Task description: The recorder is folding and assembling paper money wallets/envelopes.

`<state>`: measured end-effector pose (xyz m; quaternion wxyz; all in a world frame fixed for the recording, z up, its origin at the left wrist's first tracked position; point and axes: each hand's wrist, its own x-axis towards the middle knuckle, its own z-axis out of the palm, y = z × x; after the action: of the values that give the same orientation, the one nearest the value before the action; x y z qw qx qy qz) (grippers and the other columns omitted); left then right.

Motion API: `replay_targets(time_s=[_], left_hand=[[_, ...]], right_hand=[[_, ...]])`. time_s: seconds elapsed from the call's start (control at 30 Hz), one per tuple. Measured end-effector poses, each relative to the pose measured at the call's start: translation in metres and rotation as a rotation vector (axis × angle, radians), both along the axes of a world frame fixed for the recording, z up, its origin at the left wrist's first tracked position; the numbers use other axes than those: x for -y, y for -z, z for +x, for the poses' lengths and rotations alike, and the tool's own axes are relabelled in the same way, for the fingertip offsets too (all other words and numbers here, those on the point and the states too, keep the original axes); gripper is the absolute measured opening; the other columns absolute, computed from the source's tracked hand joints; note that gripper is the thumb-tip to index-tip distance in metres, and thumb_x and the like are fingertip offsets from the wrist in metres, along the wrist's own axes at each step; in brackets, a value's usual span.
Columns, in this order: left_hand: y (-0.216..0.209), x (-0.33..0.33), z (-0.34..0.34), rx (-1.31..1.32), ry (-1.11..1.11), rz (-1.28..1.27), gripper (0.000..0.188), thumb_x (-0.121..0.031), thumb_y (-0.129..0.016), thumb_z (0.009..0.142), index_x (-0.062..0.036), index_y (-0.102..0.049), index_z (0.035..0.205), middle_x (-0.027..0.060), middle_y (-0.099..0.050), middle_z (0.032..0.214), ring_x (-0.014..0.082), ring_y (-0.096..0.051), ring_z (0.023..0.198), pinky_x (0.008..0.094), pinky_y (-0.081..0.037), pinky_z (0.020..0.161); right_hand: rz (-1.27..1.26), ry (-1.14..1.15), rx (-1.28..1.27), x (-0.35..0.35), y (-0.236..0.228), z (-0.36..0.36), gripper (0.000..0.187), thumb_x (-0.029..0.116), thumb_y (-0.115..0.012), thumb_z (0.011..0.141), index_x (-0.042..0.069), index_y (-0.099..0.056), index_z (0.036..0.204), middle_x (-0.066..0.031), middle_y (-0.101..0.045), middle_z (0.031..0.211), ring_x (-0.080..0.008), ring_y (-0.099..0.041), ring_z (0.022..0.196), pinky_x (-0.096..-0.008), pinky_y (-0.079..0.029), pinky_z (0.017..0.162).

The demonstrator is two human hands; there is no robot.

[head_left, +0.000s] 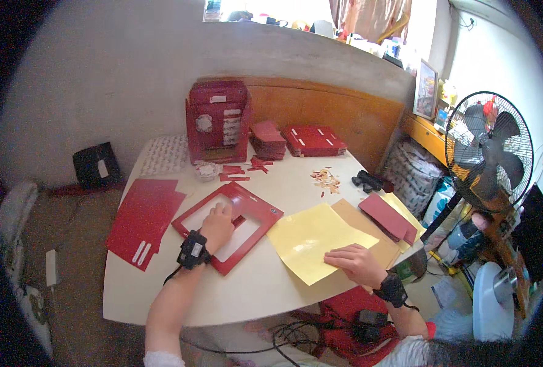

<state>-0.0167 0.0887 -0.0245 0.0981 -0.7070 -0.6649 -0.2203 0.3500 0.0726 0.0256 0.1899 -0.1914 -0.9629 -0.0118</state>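
My left hand [218, 227] is over a red cardboard frame [260, 210] that lies slanted on the white table. Its fingers are curled, and a short dark red strip [239, 221] shows beside them in the frame's window; whether they grip it is hidden. At the edge of a glossy yellow sheet [311, 235], my right hand [358, 264] has its fingers on top, with the thumb out of sight. Part of that sheet covers a tan sheet [354, 215]. Each wrist wears a black strapped device.
Flat red card pieces [141, 211] lie at left. Behind stand a red box [218, 122], red stacks [314, 140] and a small bowl [206, 171] near red scraps. Farther right are paper bits [326, 180], a black object [367, 181], dark red cards [389, 217] and a standing fan [489, 150].
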Motion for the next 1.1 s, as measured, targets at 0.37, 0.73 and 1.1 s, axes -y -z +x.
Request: replay_targets(time_s=[0.37, 0.73, 1.1], left_hand=[[-0.009, 0.003, -0.001, -0.019, 0.013, -0.091, 0.031, -0.006, -0.049, 0.074, 0.0045, -0.040, 0.102, 0.0215, -0.048, 0.094, 0.0352, -0.057, 0.081, 0.0396, -0.050, 0.065], [-0.006, 0.005, -0.006, -0.188, 0.051, -0.164, 0.052, -0.006, -0.047, 0.074, 0.0004, -0.032, 0.123, 0.0228, -0.047, 0.098, 0.0338, -0.056, 0.082, 0.0409, -0.049, 0.066], [-0.022, 0.016, 0.005, -0.111, 0.163, -0.255, 0.051, -0.029, -0.045, 0.084, -0.0054, -0.033, 0.128, 0.0214, -0.047, 0.103, 0.0340, -0.052, 0.092, 0.0415, -0.045, 0.075]], right_hand=[[0.525, 0.192, -0.194, -0.024, -0.038, 0.030, 0.022, 0.007, -0.054, 0.070, 0.006, -0.062, 0.091, -0.0069, -0.062, 0.098, -0.0213, -0.059, 0.095, -0.0359, -0.046, 0.081], [-0.111, 0.333, -0.096, -0.053, 0.023, 0.088, 0.032, 0.013, -0.055, 0.064, 0.001, -0.061, 0.094, -0.0156, -0.059, 0.101, -0.0290, -0.055, 0.096, -0.0384, -0.042, 0.085], [-0.027, 0.057, -0.246, -0.040, -0.029, -0.046, 0.023, 0.014, -0.059, 0.074, 0.004, -0.059, 0.095, -0.0120, -0.059, 0.101, -0.0279, -0.054, 0.097, -0.0367, -0.040, 0.087]])
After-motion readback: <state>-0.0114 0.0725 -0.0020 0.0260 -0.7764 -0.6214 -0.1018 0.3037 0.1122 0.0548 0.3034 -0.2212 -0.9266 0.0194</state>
